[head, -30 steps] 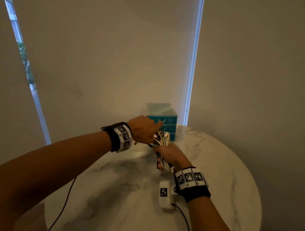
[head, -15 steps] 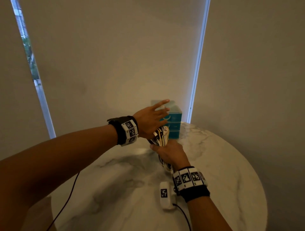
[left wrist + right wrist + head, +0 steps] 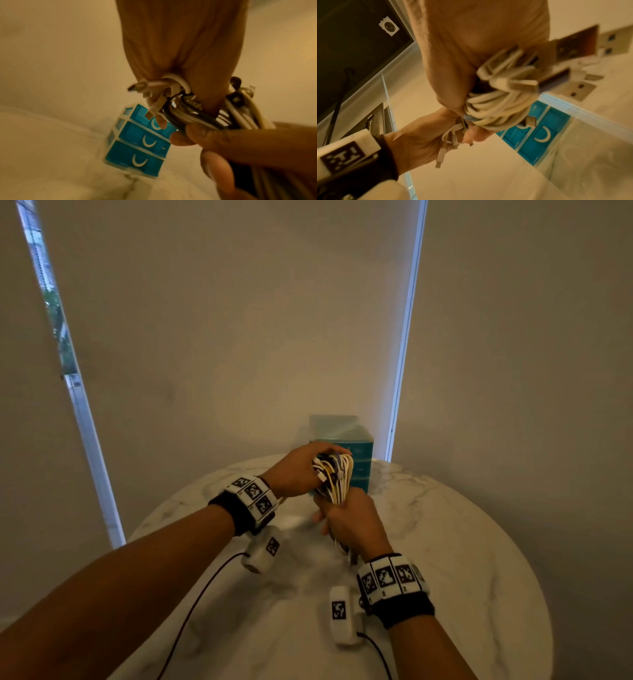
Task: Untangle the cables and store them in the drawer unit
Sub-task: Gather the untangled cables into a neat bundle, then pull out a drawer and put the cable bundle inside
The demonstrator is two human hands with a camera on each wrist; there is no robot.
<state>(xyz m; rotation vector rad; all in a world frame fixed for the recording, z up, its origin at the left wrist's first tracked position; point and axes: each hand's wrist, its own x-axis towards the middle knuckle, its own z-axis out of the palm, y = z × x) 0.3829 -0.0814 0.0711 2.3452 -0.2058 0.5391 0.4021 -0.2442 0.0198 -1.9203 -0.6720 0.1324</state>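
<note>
From the head view, one upright bundle of cables (image 3: 337, 479) stands over the round marble table (image 3: 462, 559), the right hand (image 3: 349, 522) gripping its lower part, the left hand (image 3: 298, 470) clasping its looped top, in front of one teal drawer unit (image 3: 361, 450). The left wrist view alone shows that unit's three closed drawers (image 3: 137, 142) and loose plugs by the fingers. The right wrist view adds several USB plugs (image 3: 580, 89) sticking out sideways.
</note>
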